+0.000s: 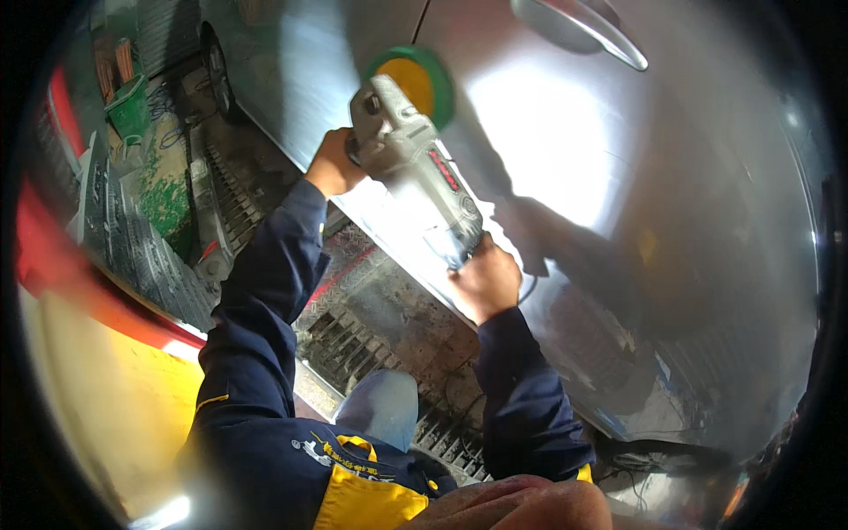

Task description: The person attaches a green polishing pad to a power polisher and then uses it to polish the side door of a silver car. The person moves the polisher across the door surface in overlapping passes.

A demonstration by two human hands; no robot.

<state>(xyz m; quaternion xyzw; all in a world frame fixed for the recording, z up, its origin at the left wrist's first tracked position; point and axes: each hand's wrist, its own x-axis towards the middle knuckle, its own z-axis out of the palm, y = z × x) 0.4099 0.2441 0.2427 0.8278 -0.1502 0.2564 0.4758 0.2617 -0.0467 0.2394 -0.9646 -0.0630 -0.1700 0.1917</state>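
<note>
Left hand (337,166): fingers curled closed at the side of the polisher's head; the part they grip is mostly hidden by the hand itself. Right hand (491,281): fingers wrapped shut around the rear grip. Thumbs and fingertips not clear to me on either side.

Polisher (415,168): grey body, red marking along its side, held between the two hands. It slants from the right hand up and leftward to its head. Round pad (422,78) at the head, yellow in the middle with a green rim, set over the silver car panel (654,177). From where I stand I cannot tell whether its whole face touches. A dark cord (531,290) loops just beside the right hand.

Panel: strong white glare to the right of the pad; shadow of tool and arm falls across it. Shiny curved fitting (592,35) near its upper edge.

Farther out: navy sleeves (265,300) on both arms; jacket front has a yellow panel (367,502). Below, one pale-blue trouser knee (380,402) over slotted floor grating (340,349). Far left, a green bucket (130,108) near a dark wheel (217,71).
</note>
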